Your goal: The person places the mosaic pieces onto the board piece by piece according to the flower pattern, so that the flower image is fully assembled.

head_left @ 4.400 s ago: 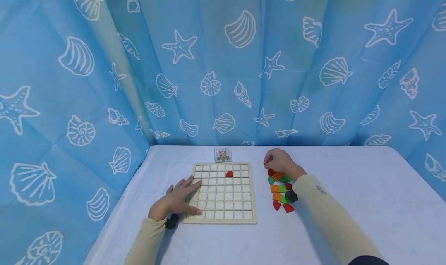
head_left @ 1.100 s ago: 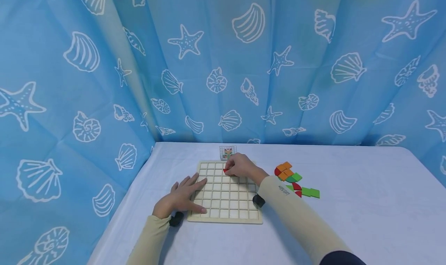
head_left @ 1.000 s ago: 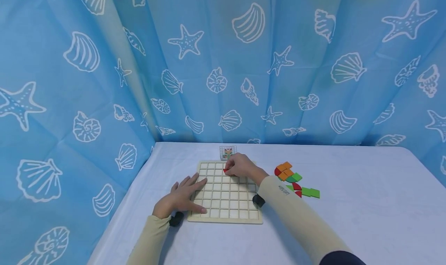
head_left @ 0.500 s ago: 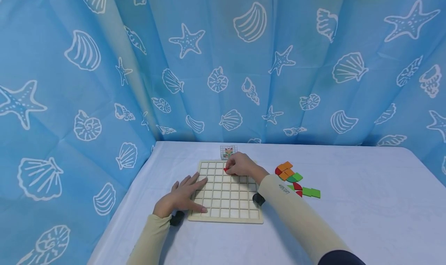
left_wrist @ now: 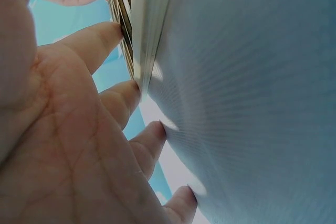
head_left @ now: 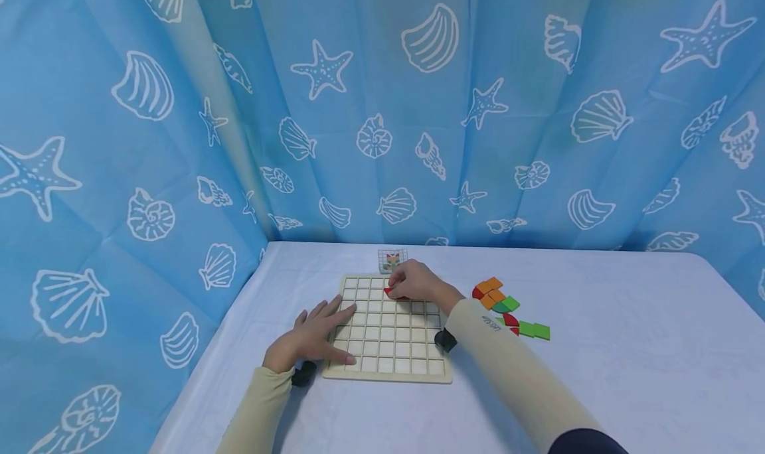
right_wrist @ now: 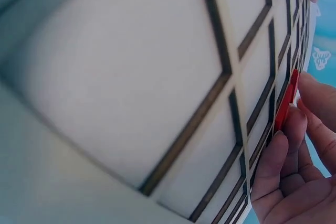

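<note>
A cream grid board [head_left: 387,377] lies on the white table. My left hand [head_left: 311,338] rests on its left edge with fingers spread; in the left wrist view, two fingertips touch the board's side. Over the upper middle squares, my right hand [head_left: 414,280] pinches a small red tile [head_left: 387,291], mostly covered by the fingers. Seen from the right wrist, red tile edges [right_wrist: 282,113] show at the fingertips, low against the grid. How many red tiles lie under the hand is hard to tell.
Right of the board lie loose orange tiles [head_left: 490,292], green tiles [head_left: 534,330] and red tiles [head_left: 510,320], some overlapping. A small picture card [head_left: 391,260] with a gridded pattern sits behind the board. A blue shell-print curtain [head_left: 382,109] hangs behind the table.
Over the longer span, my right hand moved left from the loose tiles to the board with a red tile, and the loose tiles shifted. During the last second both hands stay nearly still.
</note>
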The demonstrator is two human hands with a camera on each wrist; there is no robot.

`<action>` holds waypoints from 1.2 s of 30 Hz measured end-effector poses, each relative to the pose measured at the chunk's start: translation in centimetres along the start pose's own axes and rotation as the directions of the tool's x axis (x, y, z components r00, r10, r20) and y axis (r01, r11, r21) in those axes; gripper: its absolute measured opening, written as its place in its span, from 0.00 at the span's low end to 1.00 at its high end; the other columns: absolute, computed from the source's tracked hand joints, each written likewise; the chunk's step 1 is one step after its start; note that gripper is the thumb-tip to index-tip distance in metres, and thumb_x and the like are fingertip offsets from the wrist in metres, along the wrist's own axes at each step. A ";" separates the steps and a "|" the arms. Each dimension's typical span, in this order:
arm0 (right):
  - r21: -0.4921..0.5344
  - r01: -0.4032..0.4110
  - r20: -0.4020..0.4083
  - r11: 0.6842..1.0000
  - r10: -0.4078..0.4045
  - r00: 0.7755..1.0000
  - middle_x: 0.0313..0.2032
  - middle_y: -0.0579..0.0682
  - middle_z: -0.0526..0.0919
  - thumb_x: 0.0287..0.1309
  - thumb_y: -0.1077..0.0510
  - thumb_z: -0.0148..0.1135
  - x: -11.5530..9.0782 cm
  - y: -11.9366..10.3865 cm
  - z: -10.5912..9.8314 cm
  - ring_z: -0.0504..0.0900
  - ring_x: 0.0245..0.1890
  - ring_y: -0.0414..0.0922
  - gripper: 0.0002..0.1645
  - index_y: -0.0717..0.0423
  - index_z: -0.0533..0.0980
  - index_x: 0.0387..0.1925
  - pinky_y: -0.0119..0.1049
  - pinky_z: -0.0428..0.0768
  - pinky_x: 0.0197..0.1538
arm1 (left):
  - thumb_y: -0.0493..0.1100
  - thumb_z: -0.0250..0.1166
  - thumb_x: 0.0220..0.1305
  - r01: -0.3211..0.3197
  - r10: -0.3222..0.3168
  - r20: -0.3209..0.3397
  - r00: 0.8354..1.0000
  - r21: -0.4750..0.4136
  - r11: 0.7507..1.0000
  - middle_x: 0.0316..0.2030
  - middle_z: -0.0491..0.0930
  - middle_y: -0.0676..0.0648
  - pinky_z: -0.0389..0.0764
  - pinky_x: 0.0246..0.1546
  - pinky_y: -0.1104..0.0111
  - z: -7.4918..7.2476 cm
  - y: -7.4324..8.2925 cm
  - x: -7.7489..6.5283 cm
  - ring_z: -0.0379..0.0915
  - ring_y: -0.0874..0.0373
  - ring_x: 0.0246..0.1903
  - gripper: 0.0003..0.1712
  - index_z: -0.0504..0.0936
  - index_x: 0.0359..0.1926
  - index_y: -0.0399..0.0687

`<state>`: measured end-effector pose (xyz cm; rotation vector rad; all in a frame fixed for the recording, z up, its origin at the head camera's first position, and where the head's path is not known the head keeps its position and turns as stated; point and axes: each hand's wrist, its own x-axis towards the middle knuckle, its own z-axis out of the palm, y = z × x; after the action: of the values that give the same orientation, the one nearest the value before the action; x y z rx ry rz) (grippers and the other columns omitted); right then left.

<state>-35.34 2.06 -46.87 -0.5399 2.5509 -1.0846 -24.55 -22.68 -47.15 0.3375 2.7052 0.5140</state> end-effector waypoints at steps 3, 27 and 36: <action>0.040 0.008 -0.001 0.999 -0.008 1.000 0.38 0.50 0.83 0.57 0.58 0.69 -0.2 0.1 -0.3 0.78 0.38 0.44 0.11 0.57 0.83 0.42 0.40 0.80 0.42 | 0.68 0.76 0.44 0.004 -0.004 -0.002 1.000 -0.002 1.000 0.79 0.43 0.47 0.37 0.72 0.36 0.0 0.1 0.0 0.35 0.41 0.78 0.60 0.57 0.76 0.66; -0.004 -0.093 -0.103 0.996 0.092 0.990 0.44 0.53 0.83 0.61 0.52 0.67 -5.1 5.6 -9.2 0.79 0.43 0.47 0.20 0.59 0.81 0.51 0.38 0.83 0.44 | 0.67 0.76 0.45 0.012 -0.012 -0.006 1.000 -0.022 1.000 0.79 0.43 0.46 0.37 0.72 0.36 0.0 -0.1 -0.3 0.35 0.40 0.78 0.60 0.57 0.76 0.64; -0.032 -0.152 -0.136 0.988 0.146 0.980 0.45 0.53 0.83 0.58 0.54 0.70 -7.2 8.6 -10.3 0.79 0.44 0.48 0.19 0.57 0.81 0.50 0.37 0.84 0.44 | 0.66 0.76 0.45 -0.013 0.013 -0.005 1.000 -0.034 0.999 0.79 0.44 0.44 0.37 0.71 0.35 0.1 0.1 -0.3 0.35 0.39 0.77 0.60 0.57 0.76 0.63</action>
<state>-35.20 17.22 -45.43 -0.2889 2.6847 -1.0480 -24.22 -22.65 -47.10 0.3453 2.6968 0.5642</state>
